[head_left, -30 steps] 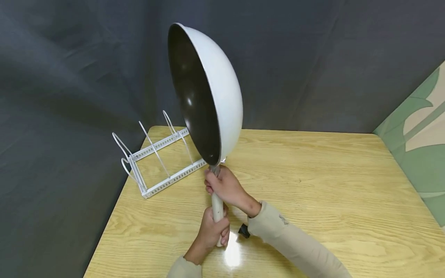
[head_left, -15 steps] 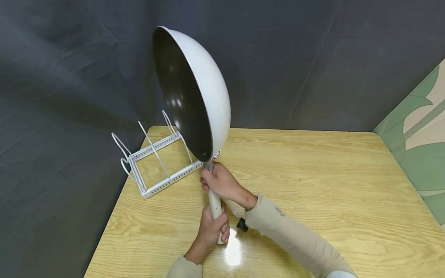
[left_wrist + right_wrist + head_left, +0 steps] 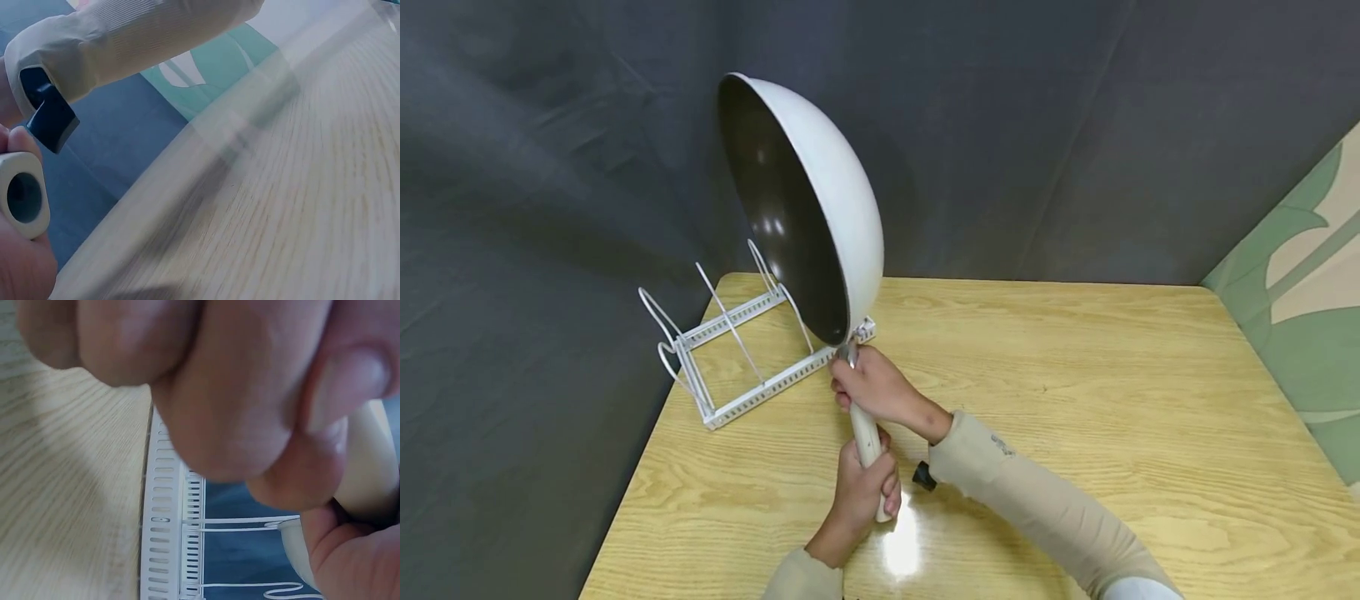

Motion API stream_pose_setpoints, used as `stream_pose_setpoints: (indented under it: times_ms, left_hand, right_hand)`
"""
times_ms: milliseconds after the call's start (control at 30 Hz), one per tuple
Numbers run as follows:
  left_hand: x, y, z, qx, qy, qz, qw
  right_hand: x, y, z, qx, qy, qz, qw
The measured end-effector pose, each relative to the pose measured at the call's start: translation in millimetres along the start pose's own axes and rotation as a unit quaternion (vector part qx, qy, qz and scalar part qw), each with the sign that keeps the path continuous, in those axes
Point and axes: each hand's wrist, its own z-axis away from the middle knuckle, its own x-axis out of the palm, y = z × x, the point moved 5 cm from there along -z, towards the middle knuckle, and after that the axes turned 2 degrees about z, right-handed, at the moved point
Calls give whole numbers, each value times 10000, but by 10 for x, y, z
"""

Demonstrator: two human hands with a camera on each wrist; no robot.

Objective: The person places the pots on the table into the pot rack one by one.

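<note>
A large wok, white outside and dark inside, stands on its side in the air with its opening facing left. My right hand grips the upper end of its pale handle, just below the bowl. Lower down, my left hand wraps round the handle's end; the left wrist view shows the handle's hollow butt in that hand. Behind the wok lies a white metal rack with slotted rails and wire loops. The wok's lower rim overlaps the rack's right part in the head view.
The wood-grain table extends to the right. A small black object shows beside the right sleeve. Dark cloth hangs at the back and left, and a green patterned panel stands at the right.
The wok has moved left and slightly down toward the rack, its top leaning further left. Both hands keep their grip on the handle, and the right hand has shifted a little left.
</note>
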Motion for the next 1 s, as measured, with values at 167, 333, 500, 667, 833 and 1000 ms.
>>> stream_pose_setpoints:
  times_ms: [167, 333, 500, 667, 833, 1000]
  left_hand:
    - [22, -21, -36, 16, 112, 39, 9999]
    - [26, -41, -51, 70, 282, 87, 9995]
    - [16, -62, -44, 73, 360, 55, 9993]
    - [-2, -86, -38, 44, 390, 62, 9992]
    - [-18, -99, -39, -8, 480, 30, 9988]
    - [-32, -109, -42, -41, 532, -16, 9986]
  right_hand:
    - [-12, 32, -41, 27, -68, -93, 9999]
    - [1, 39, -73, 67, -215, 0, 9997]
    - [19, 80, -80, 192, -306, 26, 9993]
    - [24, 133, -85, 189, -292, 2, 9994]
    - [30, 135, -94, 194, -403, -79, 9990]
    - [36, 169, -108, 273, -448, -106, 9986]
